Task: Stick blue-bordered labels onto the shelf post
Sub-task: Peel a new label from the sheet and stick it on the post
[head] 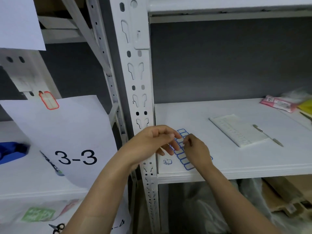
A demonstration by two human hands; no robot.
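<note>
- Nearest me, at the lower left, a pair of scissors [57, 228] lies on the white surface, partly cut off by the frame edge.
- Above it, a white paper sheet [76, 132] printed "3-3" carries a red-bordered label [49, 100] at its top corner.
- Left hand [155, 142]: it reaches across the front of the shelf post [135, 73], with loosely extended fingers resting on the label sheet [183, 159] and nothing gripped.
- Right hand [195, 149]: its fingers are curled, the tips pinching at the label sheet about halfway up. I cannot tell whether a label has lifted.
- The label sheet, a column of blue-bordered labels, lies on the shelf board [253, 159] at its front left corner, just beside the post.
- A small blue scrap [167, 161] lies on the board between post and sheet.
- Farther back are a white stack of sheets [236, 130] with a pen [268, 135] along its right side.
- At the far right is a pink packet [278, 103].
</note>
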